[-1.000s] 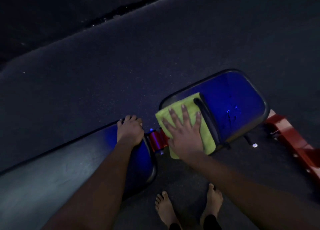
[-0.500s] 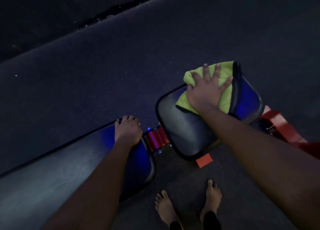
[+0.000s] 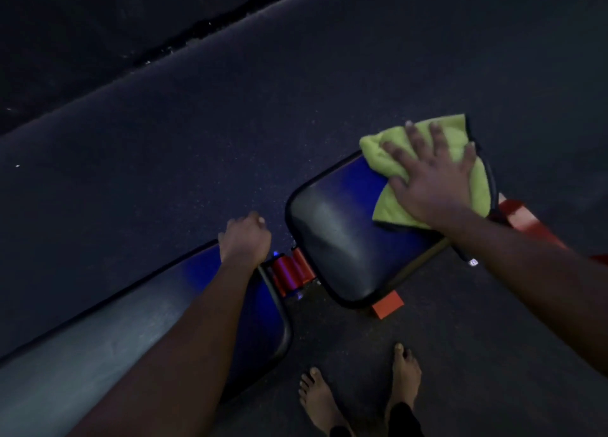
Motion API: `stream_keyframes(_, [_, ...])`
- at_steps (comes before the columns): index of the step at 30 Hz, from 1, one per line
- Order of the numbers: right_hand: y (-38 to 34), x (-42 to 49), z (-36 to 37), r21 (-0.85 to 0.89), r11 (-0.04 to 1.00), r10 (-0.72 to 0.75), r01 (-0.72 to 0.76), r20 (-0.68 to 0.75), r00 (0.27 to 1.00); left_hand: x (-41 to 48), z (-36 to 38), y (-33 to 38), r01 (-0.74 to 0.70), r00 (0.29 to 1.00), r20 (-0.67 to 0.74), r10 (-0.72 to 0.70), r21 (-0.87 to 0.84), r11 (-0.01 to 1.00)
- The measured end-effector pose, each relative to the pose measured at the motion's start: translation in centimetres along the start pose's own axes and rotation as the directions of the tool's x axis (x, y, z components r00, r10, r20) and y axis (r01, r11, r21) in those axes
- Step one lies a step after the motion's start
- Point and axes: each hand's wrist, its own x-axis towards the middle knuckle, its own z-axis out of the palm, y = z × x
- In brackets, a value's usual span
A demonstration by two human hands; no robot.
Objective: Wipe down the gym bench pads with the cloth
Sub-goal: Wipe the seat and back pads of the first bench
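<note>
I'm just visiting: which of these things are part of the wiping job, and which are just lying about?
Part of the job: yellow-green microfibre cloth; right hand pressing it flat; short blue padded seat pad beneath; long blue bench pad; left hand at its end.
Just there: red metal bench frame; bare feet; dark speckled floor.

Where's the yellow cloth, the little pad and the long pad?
yellow cloth (image 3: 390,211): head view, its lower left corner.
little pad (image 3: 342,239): head view, bare middle of its top.
long pad (image 3: 98,338): head view, bare grey top.
</note>
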Motion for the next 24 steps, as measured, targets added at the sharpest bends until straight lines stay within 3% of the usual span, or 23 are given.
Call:
stream_keyframes(4, [-1.4, 3.2, -0.6, 0.134, 0.954, 0.271, -0.270, 0.006, 0.962, 1.6, -0.8, 3.3, -0.252, 0.951, 0.077, 0.298, -0.360, 0.898])
stream_keyframes(6, [-3.3, 1.0, 0.2, 0.151, 0.938, 0.321, -0.312, -0.045, 0.946, 2.4, -1.1, 5.3, -0.301, 0.923, 0.109, 0.369, -0.395, 0.868])
stream_keyframes(8, [-5.4, -3.4, 1.4, 0.163, 0.938, 0.323, -0.307, -0.083, 0.943, 2.9, -1.0, 6.4, -0.287, 0.928, 0.116, 0.354, -0.381, 0.879])
stream_keyframes(13, [-7.0, -13.1, 3.6, 0.197, 0.937, 0.295, -0.287, -0.011, 0.955, 3.1, -0.7, 6.6, -0.216, 0.948, 0.134, 0.289, -0.397, 0.892])
stream_keyframes(19, [-1.4, -4.0, 0.9, 0.194, 0.911, 0.377, -0.364, -0.031, 0.926, 3.1, -1.1, 7.1, -0.219, 0.949, 0.130, 0.287, -0.381, 0.898])
stream_keyframes(24, [-2.7, 4.0, -1.3, 0.208, 0.830, 0.506, -0.518, 0.113, 0.855, 4.2, -1.4, 6.2, -0.198, 0.939, 0.164, 0.303, -0.462, 0.864])
